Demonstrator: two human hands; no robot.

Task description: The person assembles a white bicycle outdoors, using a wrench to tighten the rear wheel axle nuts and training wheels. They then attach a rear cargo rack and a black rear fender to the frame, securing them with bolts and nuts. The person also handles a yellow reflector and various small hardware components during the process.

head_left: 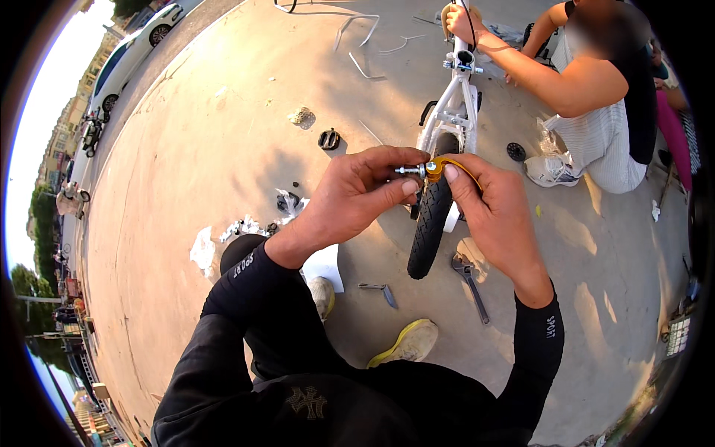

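A gold quick-release clamp (434, 170) with a silver threaded bolt is held up between my two hands. My right hand (500, 212) pinches its curved gold lever between thumb and fingers. On the bolt end, my left hand (361, 192) is closed, with index finger and thumb on either side of the silver threads. Just beyond and below them is a white bicycle frame (452, 104) with a black tyre (430, 235). Part of the wheel is hidden behind my hands.
At the upper right another person sits, one hand (463, 24) on the bicycle's front. On the ground lie an adjustable wrench (471, 287), a folding tool (381, 292), a black pedal (328, 139), white paper (325, 267) and plastic wrapping (202, 249). A white car (130, 63) stands far left.
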